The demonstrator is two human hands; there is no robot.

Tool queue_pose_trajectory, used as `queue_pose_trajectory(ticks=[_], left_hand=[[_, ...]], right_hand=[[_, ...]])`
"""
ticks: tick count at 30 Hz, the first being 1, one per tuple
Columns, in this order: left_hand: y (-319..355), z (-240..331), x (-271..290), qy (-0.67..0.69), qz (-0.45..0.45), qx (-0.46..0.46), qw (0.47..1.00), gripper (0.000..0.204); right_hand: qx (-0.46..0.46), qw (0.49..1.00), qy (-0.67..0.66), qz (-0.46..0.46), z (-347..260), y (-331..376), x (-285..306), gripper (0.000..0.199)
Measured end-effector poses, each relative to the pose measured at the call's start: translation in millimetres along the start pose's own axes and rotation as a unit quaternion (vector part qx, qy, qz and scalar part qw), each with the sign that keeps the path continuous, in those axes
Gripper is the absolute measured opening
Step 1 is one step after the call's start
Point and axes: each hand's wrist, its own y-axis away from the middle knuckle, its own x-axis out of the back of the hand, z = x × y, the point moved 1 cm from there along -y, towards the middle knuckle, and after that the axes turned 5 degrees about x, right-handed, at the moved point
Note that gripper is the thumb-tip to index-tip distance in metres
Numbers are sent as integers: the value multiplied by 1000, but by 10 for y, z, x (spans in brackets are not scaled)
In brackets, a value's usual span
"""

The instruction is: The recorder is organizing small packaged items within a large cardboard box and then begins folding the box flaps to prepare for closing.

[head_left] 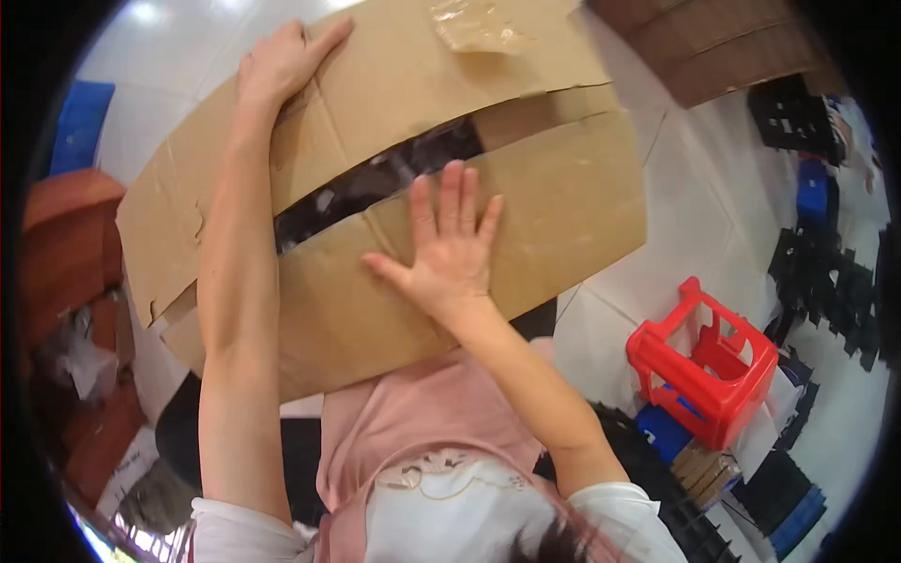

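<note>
A large brown cardboard box sits in front of me, tilted in view. Its two top flaps leave a slanting gap, and dark material shows through it. My right hand lies flat on the near flap, fingers spread, fingertips close to the gap. Reaching across the box, my left hand grips its far left edge. The thumb stretches over the far flap while the other fingers curl at the edge, partly hidden. A piece of clear tape is stuck, wrinkled, on the far flap.
A red plastic stool lies on its side on the pale tiled floor at right. Another cardboard box stands far right. Reddish-brown boxes and a blue item are at left. Black and blue items line the right side.
</note>
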Motion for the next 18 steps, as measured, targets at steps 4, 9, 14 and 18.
queue_pose_trajectory(ticks=[4,9,14,18], left_hand=[[365,219,0,-9,-65,68,996,72],[99,156,-213,1,74,5,997,76],[75,279,-20,18,70,3,997,69],[101,499,265,42,17,-25,999,70]], right_hand=[[-26,997,35,-68,27,142,94,97],[-44,993,51,-97,40,-108,132,96],[-61,997,23,-36,79,-264,147,96],[-107,991,72,35,51,-258,367,100]])
